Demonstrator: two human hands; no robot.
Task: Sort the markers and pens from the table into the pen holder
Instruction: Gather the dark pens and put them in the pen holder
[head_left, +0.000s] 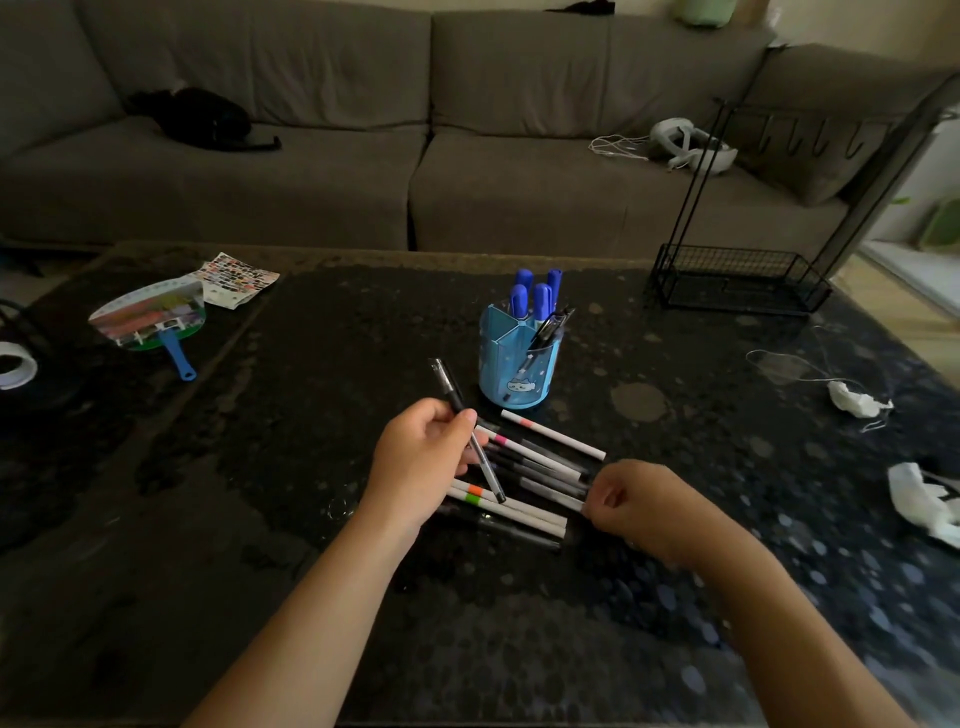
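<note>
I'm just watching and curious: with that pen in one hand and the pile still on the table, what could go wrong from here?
The left hand holds the black pen loosely near its middle, so it might slip.

The pen holder already has blue markers sticking up; pushing another pen in could bump them or tip it.

The right hand is at the end of the loose pens; a nudge could roll them across the table.

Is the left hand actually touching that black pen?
Touching. The head view shows the left hand with its fingers wrapped around the black pen, lifted above the pile.
</note>
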